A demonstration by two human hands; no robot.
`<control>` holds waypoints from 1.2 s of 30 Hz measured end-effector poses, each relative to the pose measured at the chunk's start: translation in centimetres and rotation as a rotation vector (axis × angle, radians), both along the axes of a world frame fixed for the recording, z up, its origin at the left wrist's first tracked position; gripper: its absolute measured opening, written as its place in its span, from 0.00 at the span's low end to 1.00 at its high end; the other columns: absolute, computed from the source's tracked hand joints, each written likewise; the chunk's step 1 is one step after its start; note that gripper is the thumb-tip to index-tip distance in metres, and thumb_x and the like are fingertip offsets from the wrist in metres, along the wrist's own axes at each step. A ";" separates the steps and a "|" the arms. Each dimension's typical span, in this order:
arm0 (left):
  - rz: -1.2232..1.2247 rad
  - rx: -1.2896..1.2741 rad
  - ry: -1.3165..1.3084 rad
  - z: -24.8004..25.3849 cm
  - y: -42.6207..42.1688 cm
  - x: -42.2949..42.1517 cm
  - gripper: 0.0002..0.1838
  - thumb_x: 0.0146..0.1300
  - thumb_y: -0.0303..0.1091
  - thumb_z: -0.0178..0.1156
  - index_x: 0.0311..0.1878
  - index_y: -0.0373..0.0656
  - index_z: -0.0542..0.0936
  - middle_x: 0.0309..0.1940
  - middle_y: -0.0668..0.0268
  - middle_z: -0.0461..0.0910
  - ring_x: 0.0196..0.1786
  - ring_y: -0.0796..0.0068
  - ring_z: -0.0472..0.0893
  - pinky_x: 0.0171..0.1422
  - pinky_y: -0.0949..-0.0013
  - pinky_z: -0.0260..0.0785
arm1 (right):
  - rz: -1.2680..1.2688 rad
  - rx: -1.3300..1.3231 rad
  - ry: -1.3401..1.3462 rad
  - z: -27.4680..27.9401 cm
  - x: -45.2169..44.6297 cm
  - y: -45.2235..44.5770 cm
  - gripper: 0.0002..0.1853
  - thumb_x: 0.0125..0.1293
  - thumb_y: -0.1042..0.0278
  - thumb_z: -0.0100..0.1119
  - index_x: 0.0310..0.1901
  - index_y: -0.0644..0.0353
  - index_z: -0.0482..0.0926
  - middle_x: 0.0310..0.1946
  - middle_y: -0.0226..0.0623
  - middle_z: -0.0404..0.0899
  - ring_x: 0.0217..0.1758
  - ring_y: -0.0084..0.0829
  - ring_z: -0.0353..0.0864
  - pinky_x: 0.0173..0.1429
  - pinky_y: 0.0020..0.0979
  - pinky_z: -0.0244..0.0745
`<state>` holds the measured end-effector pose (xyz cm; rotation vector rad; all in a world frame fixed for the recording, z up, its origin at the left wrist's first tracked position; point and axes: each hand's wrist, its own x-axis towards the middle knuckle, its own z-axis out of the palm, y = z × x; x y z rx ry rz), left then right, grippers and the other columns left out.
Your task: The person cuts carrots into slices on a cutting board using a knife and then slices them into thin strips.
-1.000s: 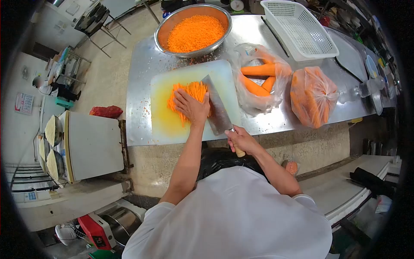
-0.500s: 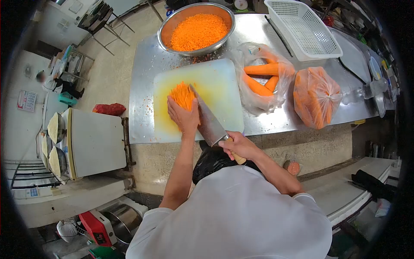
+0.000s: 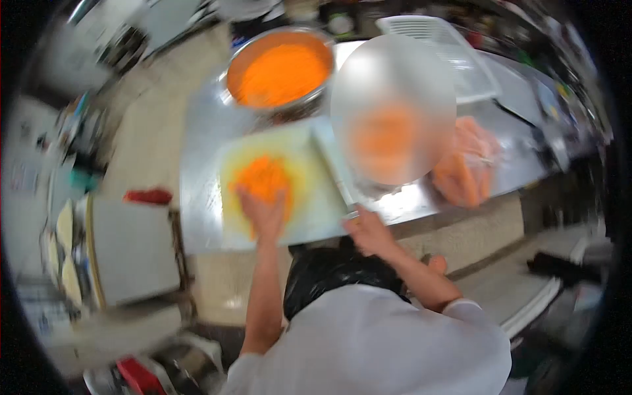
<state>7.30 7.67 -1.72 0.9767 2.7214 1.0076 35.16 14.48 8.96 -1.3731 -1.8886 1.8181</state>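
A heap of shredded carrot (image 3: 263,176) lies on the stained white cutting board (image 3: 309,217). My left hand (image 3: 264,214) is cupped against the near side of the heap, thumb and fingers around it, somewhat smeared by motion. My right hand (image 3: 370,230) is closed around the handle of a cleaver (image 3: 334,168). The blade is over the right part of the board, turned nearly edge-on and apart from the heap. Whether it touches the board I cannot tell. A blurred oval patch covers the carrots (image 3: 387,138) right of the board.
Behind the board stands a metal bowl (image 3: 232,82) of shredded orange carrot. A tied plastic bag of carrots (image 3: 464,164) sits on the right of the steel table (image 3: 201,171). A white perforated basket (image 3: 484,82) is at the back. A black bag (image 3: 336,266) hangs at the near edge.
The cleaver has moved right, away from the shredded carrot, and its blade has turned edge-on. My left hand stays at the heap. The whole view has shifted and blurred.
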 end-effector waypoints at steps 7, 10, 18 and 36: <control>0.116 -0.070 -0.096 0.2 -0.2 -8.1 0.46 0.77 0.60 0.52 0.80 0.27 0.57 0.77 0.37 0.63 0.79 0.39 0.61 0.84 0.45 0.47 | -0.184 -0.292 0.194 -3.2 -3.4 -2.8 0.21 0.76 0.57 0.61 0.54 0.69 0.71 0.20 0.36 0.74 0.16 0.30 0.75 0.18 0.36 0.68; -0.001 -0.078 -0.172 0.7 -0.1 -6.5 0.48 0.76 0.63 0.52 0.80 0.28 0.57 0.76 0.37 0.64 0.77 0.38 0.61 0.83 0.43 0.48 | -0.140 -0.238 0.119 -1.6 -4.3 -3.5 0.23 0.75 0.55 0.62 0.52 0.71 0.70 0.20 0.37 0.76 0.18 0.29 0.77 0.20 0.35 0.71; -0.078 -0.056 -0.160 -0.1 -0.8 -7.2 0.53 0.70 0.64 0.61 0.81 0.28 0.55 0.77 0.38 0.62 0.77 0.36 0.59 0.82 0.38 0.48 | -0.144 -0.151 0.028 -3.4 -9.7 -5.8 0.25 0.75 0.56 0.62 0.57 0.74 0.68 0.24 0.39 0.79 0.21 0.29 0.81 0.26 0.35 0.77; -0.744 0.039 -0.041 -0.8 2.5 -10.7 0.49 0.61 0.55 0.71 0.78 0.38 0.63 0.75 0.53 0.68 0.72 0.45 0.65 0.77 0.42 0.57 | -0.312 -0.076 0.301 -5.8 -22.7 -14.1 0.19 0.75 0.64 0.59 0.56 0.70 0.65 0.30 0.39 0.82 0.32 0.29 0.84 0.38 0.34 0.80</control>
